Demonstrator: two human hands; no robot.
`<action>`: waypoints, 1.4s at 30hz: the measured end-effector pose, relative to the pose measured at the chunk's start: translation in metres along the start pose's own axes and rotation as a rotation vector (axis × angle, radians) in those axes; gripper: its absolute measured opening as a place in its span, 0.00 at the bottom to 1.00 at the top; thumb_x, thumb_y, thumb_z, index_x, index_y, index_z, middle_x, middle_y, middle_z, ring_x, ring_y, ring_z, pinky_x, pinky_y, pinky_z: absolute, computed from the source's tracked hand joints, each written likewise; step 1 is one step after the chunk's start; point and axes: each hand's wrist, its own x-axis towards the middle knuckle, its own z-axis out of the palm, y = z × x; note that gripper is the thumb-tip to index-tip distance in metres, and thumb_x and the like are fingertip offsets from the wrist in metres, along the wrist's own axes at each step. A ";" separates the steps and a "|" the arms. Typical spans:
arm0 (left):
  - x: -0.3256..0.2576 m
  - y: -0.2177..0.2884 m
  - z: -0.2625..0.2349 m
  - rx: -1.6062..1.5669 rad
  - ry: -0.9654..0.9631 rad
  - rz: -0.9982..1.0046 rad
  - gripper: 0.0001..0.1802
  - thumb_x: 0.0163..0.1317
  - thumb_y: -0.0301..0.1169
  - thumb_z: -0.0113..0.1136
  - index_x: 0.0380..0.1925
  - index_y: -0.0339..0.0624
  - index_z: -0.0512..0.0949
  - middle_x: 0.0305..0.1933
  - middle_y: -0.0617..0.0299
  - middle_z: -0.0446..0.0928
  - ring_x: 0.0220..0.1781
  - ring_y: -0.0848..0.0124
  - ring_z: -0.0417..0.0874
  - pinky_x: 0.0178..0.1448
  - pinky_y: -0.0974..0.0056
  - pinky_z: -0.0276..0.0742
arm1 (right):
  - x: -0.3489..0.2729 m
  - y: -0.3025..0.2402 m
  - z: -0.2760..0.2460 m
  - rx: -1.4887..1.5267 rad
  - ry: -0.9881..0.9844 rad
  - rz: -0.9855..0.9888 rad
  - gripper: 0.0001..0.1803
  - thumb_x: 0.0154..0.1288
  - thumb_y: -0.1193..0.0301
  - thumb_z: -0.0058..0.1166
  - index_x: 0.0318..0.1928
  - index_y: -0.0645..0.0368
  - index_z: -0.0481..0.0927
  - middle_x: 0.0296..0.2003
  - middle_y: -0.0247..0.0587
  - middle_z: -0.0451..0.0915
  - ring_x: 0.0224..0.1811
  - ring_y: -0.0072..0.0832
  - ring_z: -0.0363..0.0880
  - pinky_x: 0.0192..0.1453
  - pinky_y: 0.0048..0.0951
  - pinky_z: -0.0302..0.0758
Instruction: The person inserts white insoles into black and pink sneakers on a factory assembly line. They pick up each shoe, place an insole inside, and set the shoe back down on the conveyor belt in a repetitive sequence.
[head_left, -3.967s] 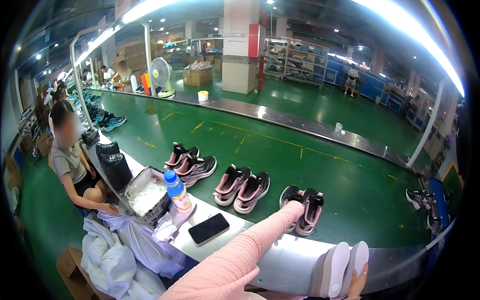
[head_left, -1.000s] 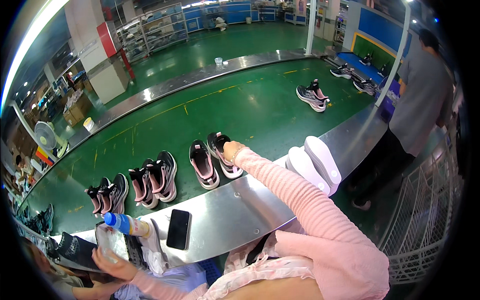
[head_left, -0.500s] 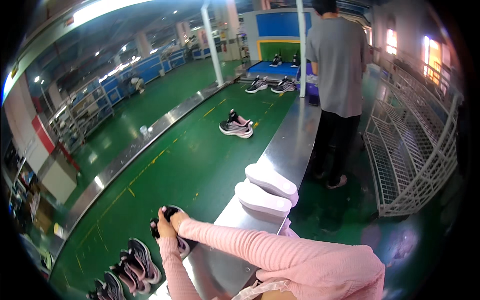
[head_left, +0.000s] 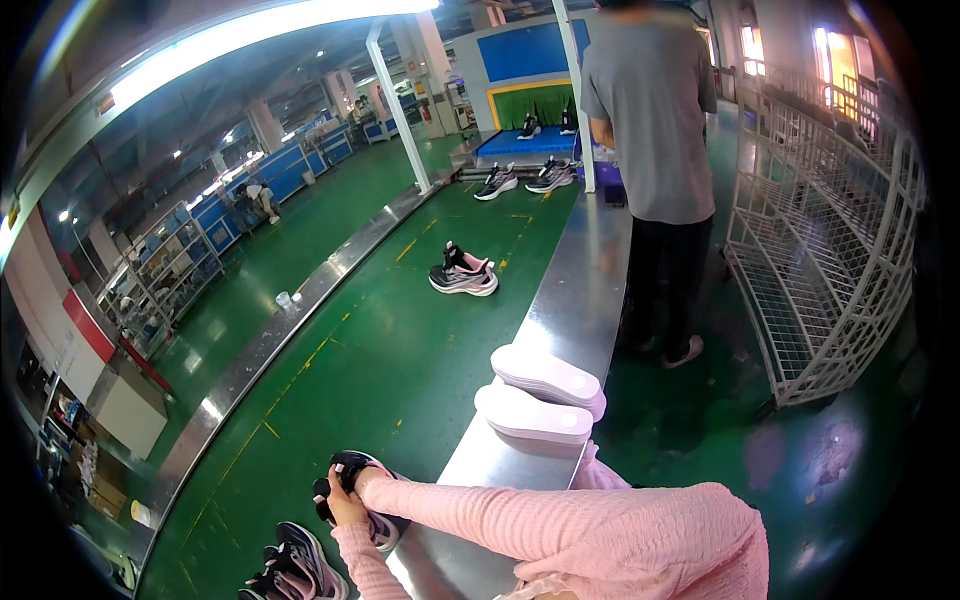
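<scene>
Both my hands are on a black-and-pink sneaker [head_left: 386,532] at the near edge of the green conveyor belt. My left hand [head_left: 345,502] wraps its near side, with fingers curled at the shoe's dark upper. My right hand [head_left: 372,482] reaches across from the right and grips the upper next to it. Part of the shoe is hidden behind my hands and pink sleeve. To the right, two stacks of pale insoles [head_left: 538,414] lie on the metal ledge [head_left: 480,452].
More sneakers [head_left: 303,560] stand on the belt at lower left; a single sneaker [head_left: 463,272] sits farther along. Beyond are further sneakers [head_left: 496,182] and a blue platform [head_left: 520,144]. A person in grey [head_left: 650,120] stands beside the belt. A white wire rack [head_left: 815,290] is at right.
The view has tilted and turned slightly, so the near things sit lower in the picture. My hands remain on the same sneaker. The person in grey stays beside the belt.
</scene>
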 end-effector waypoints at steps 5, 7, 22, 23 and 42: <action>0.011 0.013 0.014 0.011 -0.018 0.051 0.37 0.37 0.12 0.44 0.55 0.41 0.57 0.43 0.45 0.72 0.46 0.58 0.74 0.52 0.63 0.65 | 0.023 0.039 0.038 0.299 0.258 0.176 0.26 0.59 0.55 0.33 0.59 0.41 0.55 0.62 0.23 0.45 0.64 0.19 0.42 0.66 0.25 0.35; 0.009 -0.007 -0.002 -0.001 -0.032 -0.011 0.37 0.38 0.12 0.45 0.55 0.40 0.57 0.44 0.45 0.71 0.47 0.58 0.73 0.52 0.64 0.65 | -0.002 0.015 0.030 0.231 0.271 0.085 0.20 0.57 0.60 0.37 0.51 0.47 0.62 0.54 0.30 0.55 0.58 0.24 0.52 0.60 0.27 0.47; 0.028 0.092 0.016 0.938 -0.699 -0.310 0.21 0.40 0.37 0.54 0.39 0.47 0.72 0.42 0.56 0.72 0.45 0.59 0.72 0.49 0.59 0.66 | -0.280 0.119 0.132 0.794 0.812 0.060 0.15 0.58 0.62 0.39 0.41 0.53 0.73 0.23 0.47 0.75 0.26 0.43 0.74 0.34 0.37 0.70; 0.030 0.087 0.016 0.957 -0.711 -0.348 0.21 0.41 0.37 0.54 0.40 0.47 0.72 0.42 0.57 0.71 0.46 0.60 0.72 0.50 0.60 0.65 | -0.286 0.111 0.125 0.711 0.740 0.082 0.15 0.59 0.62 0.38 0.42 0.52 0.73 0.25 0.46 0.75 0.27 0.43 0.74 0.33 0.37 0.70; 0.024 0.050 0.003 0.990 -0.705 -0.569 0.22 0.49 0.44 0.46 0.47 0.57 0.68 0.51 0.67 0.66 0.53 0.72 0.66 0.55 0.66 0.59 | -0.296 0.111 0.113 0.690 0.587 0.075 0.14 0.60 0.62 0.36 0.41 0.50 0.73 0.23 0.45 0.75 0.25 0.42 0.73 0.30 0.36 0.69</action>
